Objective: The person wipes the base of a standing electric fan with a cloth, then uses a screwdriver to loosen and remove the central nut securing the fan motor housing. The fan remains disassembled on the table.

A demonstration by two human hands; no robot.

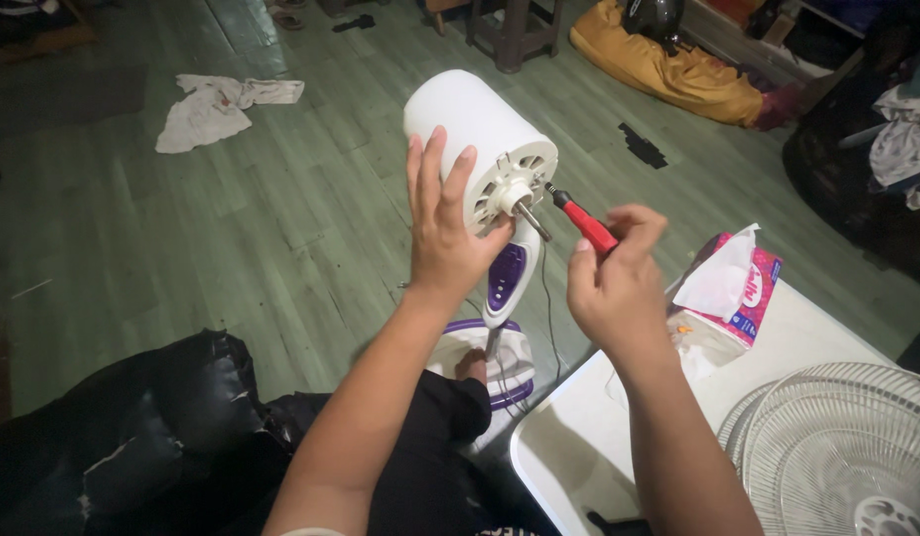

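Left hand [445, 233] wrapped around the fan motor housing [477, 139], fingers closed on it. Right hand [611, 283] pinches a red screwdriver [584, 223] — tip just beside the shaft [530, 218].

A white fan motor housing [480, 139], drum-shaped, tilts on a white and purple stand [507, 278] near the picture's middle, its vented face toward four o'clock. A bare metal shaft [531, 218] juts from the hub of that face. At four o'clock from the shaft, a red-handled screwdriver [584, 223] points its dark tip toward ten o'clock, close beside the vented face
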